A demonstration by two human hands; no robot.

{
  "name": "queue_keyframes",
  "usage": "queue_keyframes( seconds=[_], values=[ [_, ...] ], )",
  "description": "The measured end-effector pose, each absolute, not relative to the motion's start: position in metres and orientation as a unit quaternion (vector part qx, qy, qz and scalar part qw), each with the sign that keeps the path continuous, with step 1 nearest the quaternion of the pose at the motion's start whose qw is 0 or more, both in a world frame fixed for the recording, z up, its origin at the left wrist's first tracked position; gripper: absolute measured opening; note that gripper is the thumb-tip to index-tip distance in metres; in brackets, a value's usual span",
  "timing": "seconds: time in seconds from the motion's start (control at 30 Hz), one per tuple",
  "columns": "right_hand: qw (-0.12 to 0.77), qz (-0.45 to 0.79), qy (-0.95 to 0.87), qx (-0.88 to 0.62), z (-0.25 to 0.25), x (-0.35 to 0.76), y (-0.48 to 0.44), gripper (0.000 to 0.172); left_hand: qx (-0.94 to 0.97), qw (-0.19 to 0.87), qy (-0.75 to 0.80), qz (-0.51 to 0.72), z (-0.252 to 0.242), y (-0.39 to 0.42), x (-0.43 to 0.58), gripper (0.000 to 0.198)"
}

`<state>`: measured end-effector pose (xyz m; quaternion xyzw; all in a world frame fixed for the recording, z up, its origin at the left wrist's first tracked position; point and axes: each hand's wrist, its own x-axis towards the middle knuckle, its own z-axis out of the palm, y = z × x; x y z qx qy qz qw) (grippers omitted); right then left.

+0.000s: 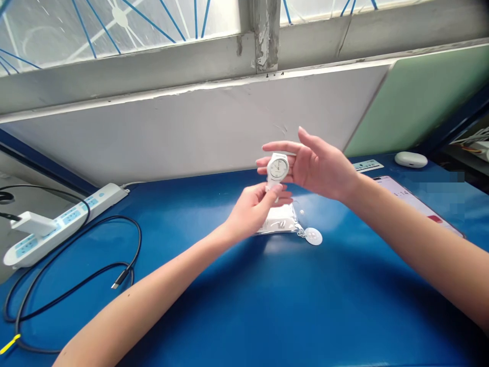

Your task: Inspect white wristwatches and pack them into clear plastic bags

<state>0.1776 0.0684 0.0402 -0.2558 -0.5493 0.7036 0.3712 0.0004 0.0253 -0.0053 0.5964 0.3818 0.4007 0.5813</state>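
A white wristwatch with a round dial is held up above the desk. My left hand grips its strap below the dial, thumb in front. Just behind and to the right of the watch, my right hand is open, palm showing and fingers stretched to the left; I cannot tell whether its fingers touch the watch. Beneath the hands lies a clear plastic packet with something white inside, partly covered by my left hand. A round white tag on a small chain rests at the packet's right end.
The blue desk meets a pale wall panel. On the left are a white power strip with a plugged-in charger and a looped black cable. To the right lie a phone, a white earphone case and a ruler.
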Motion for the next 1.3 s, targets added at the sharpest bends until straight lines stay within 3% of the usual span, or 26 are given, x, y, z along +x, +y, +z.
queue_keyframes(
  seconds=[0.13, 0.3, 0.5, 0.8, 1.23, 1.3],
  values=[
    [0.439, 0.509, -0.673, -0.309, 0.047, 0.183, 0.06, 0.039, 0.734, 0.311, 0.448, 0.405, -0.007, 0.035, -0.013, 0.029],
    [0.371, 0.277, -0.82, -0.336, 0.019, 0.199, 0.037, 0.039, 0.814, 0.18, 0.447, 0.325, -0.016, 0.03, -0.01, 0.033],
    [0.372, 0.212, -0.834, -0.348, -0.024, 0.227, 0.004, 0.036, 0.851, 0.196, 0.394, 0.288, -0.027, 0.016, 0.0, 0.038],
    [0.352, 0.241, -0.821, -0.38, -0.03, 0.238, -0.001, 0.035, 0.863, 0.225, 0.367, 0.263, -0.033, 0.013, 0.001, 0.042],
    [0.358, 0.188, -0.816, -0.414, -0.034, 0.272, 0.027, 0.027, 0.892, 0.203, 0.365, 0.174, -0.043, 0.025, -0.013, 0.093],
    [0.358, 0.183, -0.824, -0.398, -0.035, 0.273, 0.028, 0.026, 0.895, 0.189, 0.367, 0.169, -0.042, 0.025, -0.013, 0.094]
  ],
)
